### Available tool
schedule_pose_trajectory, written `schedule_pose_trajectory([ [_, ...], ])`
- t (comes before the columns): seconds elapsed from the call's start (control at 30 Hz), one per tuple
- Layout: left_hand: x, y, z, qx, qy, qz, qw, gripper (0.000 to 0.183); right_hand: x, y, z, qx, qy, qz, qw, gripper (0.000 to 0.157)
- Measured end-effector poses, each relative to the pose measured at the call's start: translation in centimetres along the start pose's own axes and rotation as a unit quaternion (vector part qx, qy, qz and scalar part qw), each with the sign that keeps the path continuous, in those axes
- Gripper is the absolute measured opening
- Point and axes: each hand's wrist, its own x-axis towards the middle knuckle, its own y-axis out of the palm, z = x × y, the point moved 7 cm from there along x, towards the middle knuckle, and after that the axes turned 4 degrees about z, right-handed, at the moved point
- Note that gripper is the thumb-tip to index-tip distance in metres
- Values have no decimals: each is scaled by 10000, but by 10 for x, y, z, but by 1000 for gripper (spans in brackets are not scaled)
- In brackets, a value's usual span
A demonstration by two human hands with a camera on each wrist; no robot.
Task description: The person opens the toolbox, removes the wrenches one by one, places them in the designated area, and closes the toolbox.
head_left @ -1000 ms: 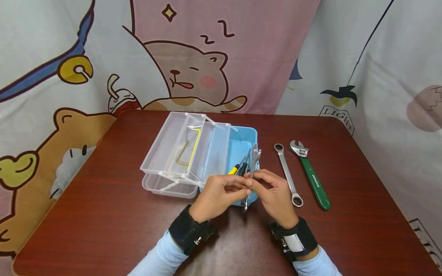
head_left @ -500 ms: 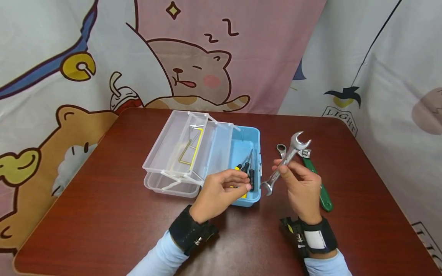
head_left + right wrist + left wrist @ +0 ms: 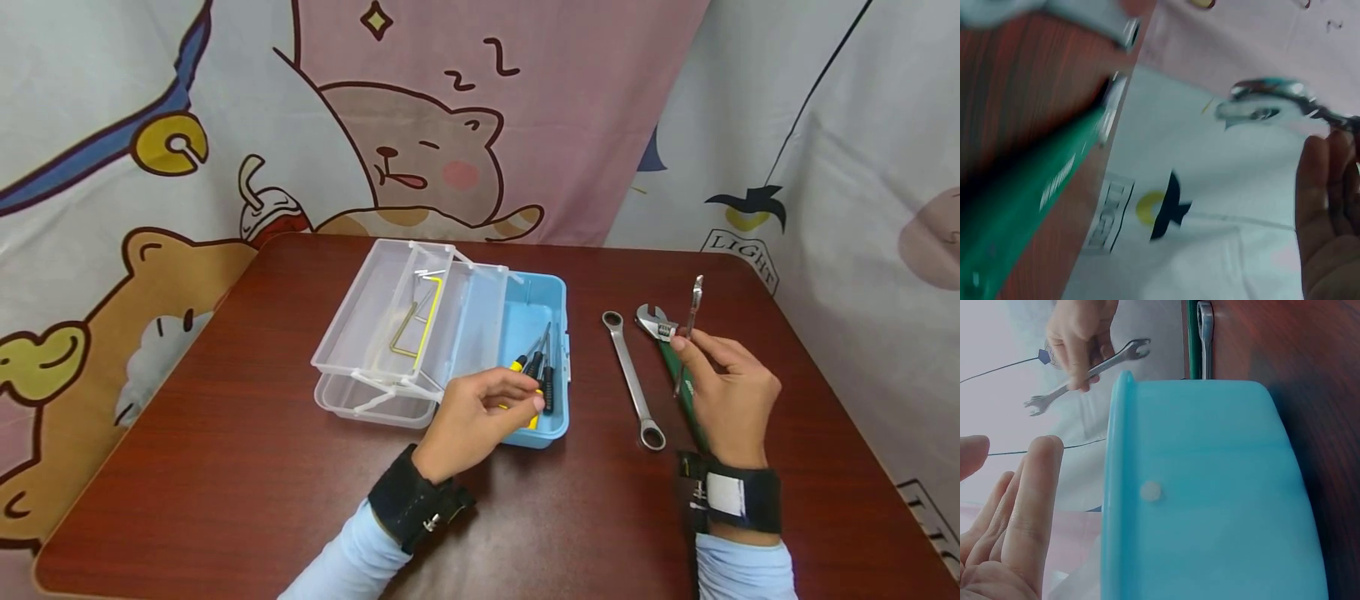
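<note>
My right hand [image 3: 731, 396] pinches a silver double open-end wrench [image 3: 696, 302] between thumb and fingers, raised over the right side of the table. The left wrist view shows the wrench [image 3: 1113, 360] at its full length, with a forked jaw at each end. Beneath it lies an adjustable wrench [image 3: 660, 327] with a green handle, partly hidden by that hand. A ring-ended combination wrench [image 3: 632, 377] lies to its left. My left hand [image 3: 476, 421] hovers with loosely bent fingers by the near side of the blue toolbox [image 3: 557, 429]; nothing is between its fingers [image 3: 1029, 512].
Several screwdrivers [image 3: 548, 387] with black or yellow handles lie in the toolbox. Clear fold-out trays [image 3: 352, 321] extend left from it, holding hex keys, one a yellow hex key [image 3: 425, 329]. Printed cloth [image 3: 585, 125] hangs behind the brown table [image 3: 225, 467].
My right hand has carried the open-end wrench from beside my left hand over the toolbox to the right, above the adjustable wrench, turning it edge-on. My left hand has stayed by the toolbox.
</note>
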Motion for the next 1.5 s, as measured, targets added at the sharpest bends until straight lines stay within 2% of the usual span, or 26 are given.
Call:
schedule_pose_trajectory([
  [0.1,0,1,0,-30,34,29,10000,16,1,-9,-10,-539,179,-83,9984,28],
  [0.23,0,1,-1,-36,97,50,9999,15,3,-19,-23,-978,727,-185,9924,31],
  [0.43,0,2,0,-134,109,106,9998,14,4,-31,-48,-1294,1711,114,9767,36],
  [0.63,1,3,1,-137,60,188,9997,16,4,-38,-74,-1566,2510,592,9534,43],
  [0.8,1,4,1,-172,45,215,9996,14,0,-38,-89,-1790,3042,1086,9293,47],
  [1.1,2,6,3,-261,-63,292,9992,15,-6,-39,-111,-2122,3584,1775,8916,49],
  [1.2,2,6,3,-313,-77,307,9990,15,-7,-38,-116,-2170,3655,1928,8844,50],
  [1.5,0,9,5,-439,-26,343,9984,15,-10,-33,-127,-2075,3862,2203,8713,54],
])
